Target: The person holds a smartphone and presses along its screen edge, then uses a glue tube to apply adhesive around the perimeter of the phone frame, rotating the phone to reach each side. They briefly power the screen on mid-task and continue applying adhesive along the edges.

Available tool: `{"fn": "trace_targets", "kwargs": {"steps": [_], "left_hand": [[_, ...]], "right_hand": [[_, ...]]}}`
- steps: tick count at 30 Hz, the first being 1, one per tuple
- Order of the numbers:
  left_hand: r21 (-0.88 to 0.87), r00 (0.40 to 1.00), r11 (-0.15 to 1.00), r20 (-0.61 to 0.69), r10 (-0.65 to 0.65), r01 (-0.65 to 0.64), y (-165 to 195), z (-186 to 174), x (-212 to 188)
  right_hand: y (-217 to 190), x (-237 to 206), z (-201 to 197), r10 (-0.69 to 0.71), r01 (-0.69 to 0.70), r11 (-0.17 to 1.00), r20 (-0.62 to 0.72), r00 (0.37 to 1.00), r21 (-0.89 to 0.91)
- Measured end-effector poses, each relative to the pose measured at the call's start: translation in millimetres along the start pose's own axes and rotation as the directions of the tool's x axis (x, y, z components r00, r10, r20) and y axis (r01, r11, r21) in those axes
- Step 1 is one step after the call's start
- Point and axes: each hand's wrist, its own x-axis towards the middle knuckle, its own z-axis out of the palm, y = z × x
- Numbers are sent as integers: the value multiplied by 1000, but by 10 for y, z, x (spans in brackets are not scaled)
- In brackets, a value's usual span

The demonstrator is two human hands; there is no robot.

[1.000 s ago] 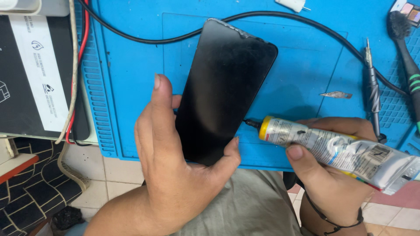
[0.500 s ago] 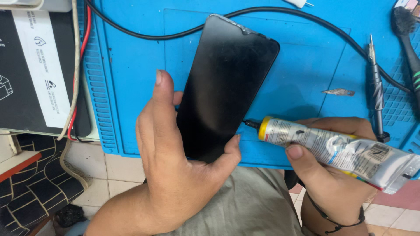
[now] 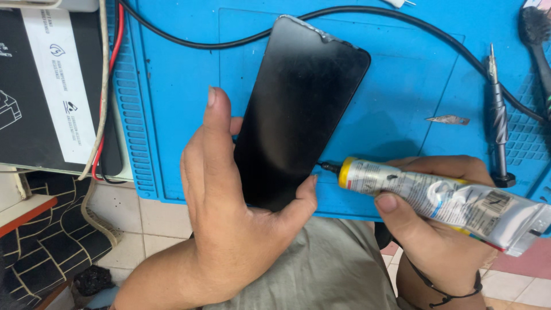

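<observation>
My left hand (image 3: 235, 229) grips the near end of a black phone screen (image 3: 298, 109), held tilted above the blue work mat (image 3: 172, 115), thumb on its right edge and fingers along the left. My right hand (image 3: 427, 229) holds a crumpled silver glue tube (image 3: 442, 198) with a yellow collar. The tube's black nozzle touches the screen's lower right edge. Grey residue shows along the screen's far top edge.
A black cable (image 3: 402, 23) curves across the mat's far side. A metal screwdriver (image 3: 498, 120) and a small blade (image 3: 447, 119) lie at right, a brush (image 3: 536, 34) in the far right corner. A black box (image 3: 46, 86) with red and white wires (image 3: 106, 103) sits at left.
Both hands, the screen and the tube stay almost where they were; the nozzle remains at the screen's lower right edge.
</observation>
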Motion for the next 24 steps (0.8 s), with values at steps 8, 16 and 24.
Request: {"fn": "trace_targets", "kwargs": {"steps": [8, 16, 24], "left_hand": [[17, 1000, 1000, -4, -6, 6, 21, 3, -14], [9, 1000, 1000, 3, -7, 6, 30, -8, -9], [10, 1000, 1000, -20, 10, -10, 57, 13, -70]], "right_hand": [[8, -34, -27, 35, -35, 999, -25, 999, 6], [75, -66, -61, 65, -65, 998, 8, 998, 22], [105, 106, -181, 0, -71, 637, 92, 996, 767]]}}
